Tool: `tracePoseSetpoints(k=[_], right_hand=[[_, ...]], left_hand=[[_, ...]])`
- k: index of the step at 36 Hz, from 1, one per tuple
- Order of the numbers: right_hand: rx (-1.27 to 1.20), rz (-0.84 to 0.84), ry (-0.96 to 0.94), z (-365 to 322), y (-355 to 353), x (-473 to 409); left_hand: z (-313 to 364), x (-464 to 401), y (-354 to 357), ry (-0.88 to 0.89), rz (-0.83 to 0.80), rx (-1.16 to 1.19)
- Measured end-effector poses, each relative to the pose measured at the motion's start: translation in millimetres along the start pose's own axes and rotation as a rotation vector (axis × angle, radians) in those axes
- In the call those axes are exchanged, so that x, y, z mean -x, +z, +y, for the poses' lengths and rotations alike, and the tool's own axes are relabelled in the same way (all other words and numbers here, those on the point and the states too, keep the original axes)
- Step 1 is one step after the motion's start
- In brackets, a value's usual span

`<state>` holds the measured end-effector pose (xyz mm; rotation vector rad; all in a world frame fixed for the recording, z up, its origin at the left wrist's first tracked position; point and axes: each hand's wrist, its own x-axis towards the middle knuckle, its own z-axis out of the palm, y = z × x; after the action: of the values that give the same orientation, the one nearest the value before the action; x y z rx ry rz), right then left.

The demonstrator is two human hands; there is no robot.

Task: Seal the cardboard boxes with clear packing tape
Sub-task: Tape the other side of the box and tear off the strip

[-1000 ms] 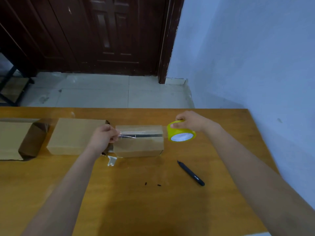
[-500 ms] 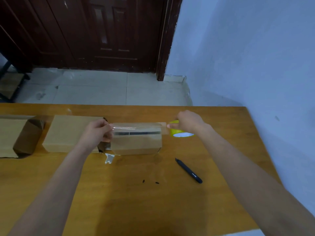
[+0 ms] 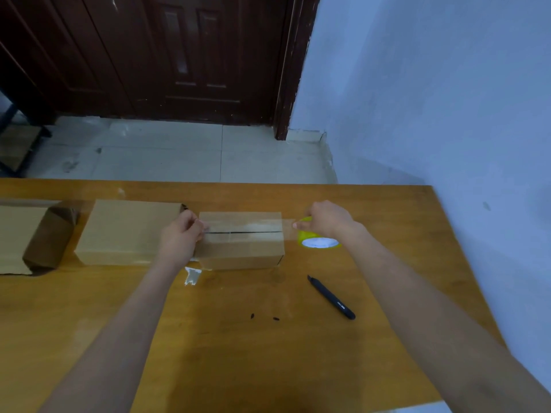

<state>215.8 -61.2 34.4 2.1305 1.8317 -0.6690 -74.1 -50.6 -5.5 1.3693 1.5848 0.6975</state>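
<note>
Room: panelled door (image 3: 167, 55), tiled floor (image 3: 179, 153)

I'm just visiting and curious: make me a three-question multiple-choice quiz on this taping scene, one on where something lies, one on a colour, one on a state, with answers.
1. Where does the black pen lie?
A. on top of a box
B. on the table, nearer the person than the boxes
C. on the floor

2. What colour is the tape roll's core?
A. yellow
B. red
C. black

3. How is the leftmost box?
A. taped shut
B. crushed flat
C. open at one end

Answers:
B, the black pen rests on the bare table.
A, the tape roll under the right hand shows a yellow rim.
C, the leftmost box has a flap hanging open.
</note>
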Motion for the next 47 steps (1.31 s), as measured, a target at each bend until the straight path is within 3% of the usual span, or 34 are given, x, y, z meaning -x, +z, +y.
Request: tracePoseSetpoints(k=[12, 34, 47], right_hand=[[-0.022, -0.058, -0.002, -14.2, 8.1, -10.5], [0.054, -0.095, 0.009, -20.4, 12.5, -18.0], [0.063, -0.092, 0.020, -19.2, 16.0, -23.7]], left_hand=[[-1.9, -12.0, -13.5, -0.093, -0.063, 0.273], [-1.2, -8.6, -21.8, -0.103, -0.133, 0.387], [-18.9, -21.3, -28.8, -0.080, -0.143, 0.191]])
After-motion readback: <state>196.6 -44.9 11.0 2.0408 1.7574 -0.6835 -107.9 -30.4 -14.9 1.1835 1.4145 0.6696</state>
